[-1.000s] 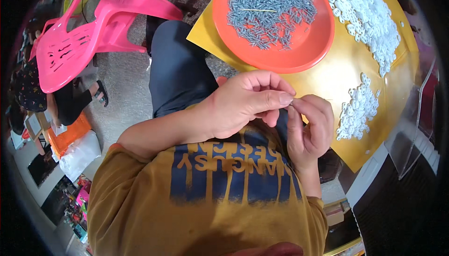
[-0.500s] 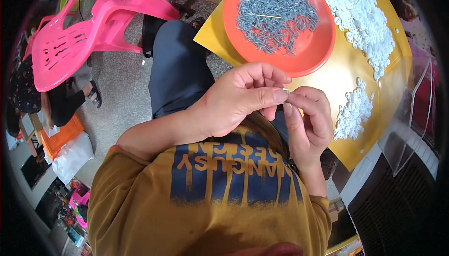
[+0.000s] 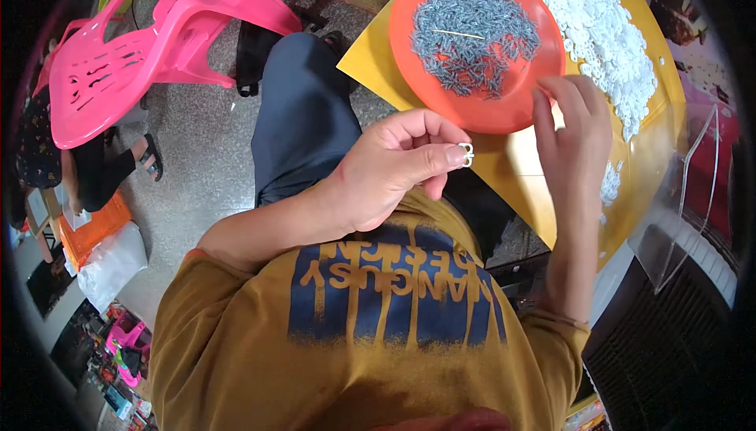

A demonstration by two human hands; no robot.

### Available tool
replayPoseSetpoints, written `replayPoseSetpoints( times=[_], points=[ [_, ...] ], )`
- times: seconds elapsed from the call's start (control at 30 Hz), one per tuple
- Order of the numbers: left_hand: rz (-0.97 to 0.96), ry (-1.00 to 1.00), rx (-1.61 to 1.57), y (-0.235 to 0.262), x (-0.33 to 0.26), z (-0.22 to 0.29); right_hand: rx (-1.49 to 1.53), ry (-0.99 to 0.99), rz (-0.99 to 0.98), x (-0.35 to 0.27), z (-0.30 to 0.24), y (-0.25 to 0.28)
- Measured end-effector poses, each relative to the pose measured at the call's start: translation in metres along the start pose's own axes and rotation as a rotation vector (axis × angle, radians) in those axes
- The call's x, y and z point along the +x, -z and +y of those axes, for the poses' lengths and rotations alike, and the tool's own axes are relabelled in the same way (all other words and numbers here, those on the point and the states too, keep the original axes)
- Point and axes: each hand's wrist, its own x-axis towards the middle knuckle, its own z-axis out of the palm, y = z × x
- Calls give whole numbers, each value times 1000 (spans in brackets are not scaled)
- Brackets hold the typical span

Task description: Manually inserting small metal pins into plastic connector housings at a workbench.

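Note:
My left hand [image 3: 398,167] pinches a small white plastic piece [image 3: 468,155] with loop-like openings between thumb and forefinger, above my lap. Stretched out over the yellow table [image 3: 512,171], my right hand [image 3: 579,128] is beside the right rim of an orange-red bowl [image 3: 472,116]. Its fingers are slightly bent and apart, and I see nothing in them. Inside the bowl lie many small grey metal-looking pins [image 3: 472,37], with a thin pale stick [image 3: 459,34] on top.
A large heap of white plastic pieces [image 3: 614,45] covers the table's far right. A smaller white pile [image 3: 610,183] is partly hidden behind my right hand. Clear plastic sheeting [image 3: 681,195] stands at the right edge. A pink chair [image 3: 118,68] and a seated person [image 3: 87,171] are at left.
My right hand has left my left hand and moved right and away to the bowl's edge. The white piece now shows in my left fingers, which have barely moved.

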Motion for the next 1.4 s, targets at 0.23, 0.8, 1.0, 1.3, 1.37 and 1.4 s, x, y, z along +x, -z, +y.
replayPoseSetpoints(
  times=[0.23, 0.8, 1.0, 1.3, 1.37, 1.4],
  points=[
    [30, 12, 23, 5, -8, 1, -147, 112, -209, 22, 23, -14],
    [75, 19, 41, 16, -15, -3, -362, 115, -291, 22, 28, -25],
    [63, -60, 75, 6, -10, 12, 678, -365, -40, 1, 12, -9],
    [-77, -233, 171, -29, -1, 33, 1469, -439, 141, -26, -32, 11],
    [-90, -235, 184, -33, -1, 32, 1486, -445, 149, -31, -41, 15],
    [-110, -242, 194, -35, -1, 31, 1497, -447, 158, -33, -44, 17]
  ],
)
